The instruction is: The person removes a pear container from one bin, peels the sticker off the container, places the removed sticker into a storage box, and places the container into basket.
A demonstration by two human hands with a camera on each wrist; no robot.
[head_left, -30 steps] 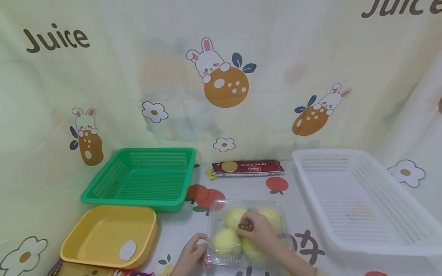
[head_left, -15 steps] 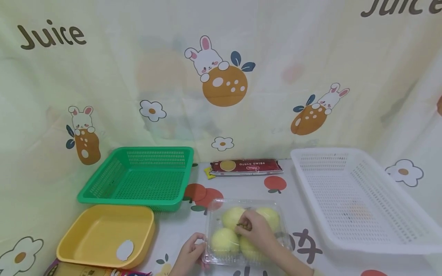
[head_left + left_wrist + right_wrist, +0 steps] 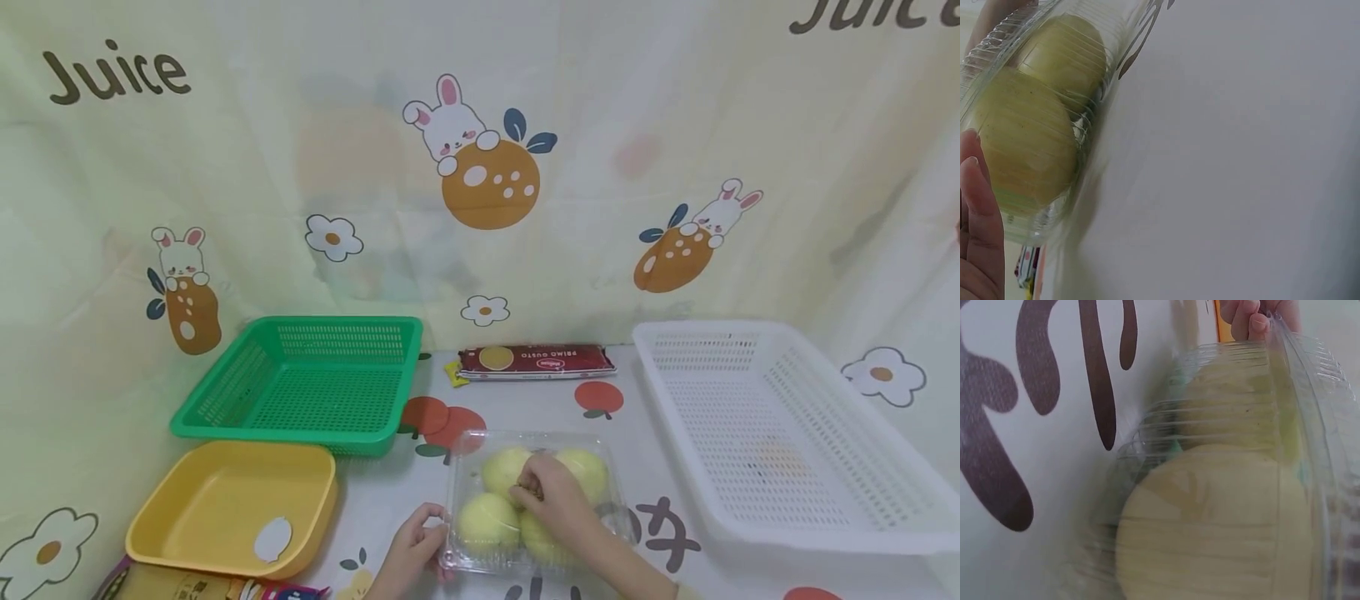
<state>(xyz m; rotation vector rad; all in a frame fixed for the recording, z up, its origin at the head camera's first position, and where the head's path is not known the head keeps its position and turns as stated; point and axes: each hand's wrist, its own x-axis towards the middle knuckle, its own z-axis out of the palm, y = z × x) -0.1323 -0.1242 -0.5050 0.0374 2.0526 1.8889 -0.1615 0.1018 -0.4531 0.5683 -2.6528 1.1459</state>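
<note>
A clear plastic clamshell box (image 3: 467, 471) holding several round yellow-green fruits (image 3: 489, 527) lies on the table at front centre. My left hand (image 3: 414, 546) grips its near left edge; in the right wrist view, that hand's fingertips (image 3: 1259, 324) pinch the lid rim. Over the lid, my right hand (image 3: 553, 492) pinches a small dark label (image 3: 537, 492) with gold marks, mostly hidden by the fingers. Whether the label still sticks to the lid I cannot tell. Through the box wall, two fruits (image 3: 1029, 144) show close up in the left wrist view.
A green basket (image 3: 296, 438) and a yellow tub (image 3: 217, 492) with a white oval piece (image 3: 273, 540) stand left. A white basket (image 3: 693, 492) stands right. Behind lie a dark red biscuit packet (image 3: 536, 362) and a small yellow packet (image 3: 454, 373). Another packet (image 3: 198, 586) shows at front left.
My right fingers have curled and turned slightly, so the label, plain to see a second ago, is now mostly covered. The left hand and the box have hardly moved.
</note>
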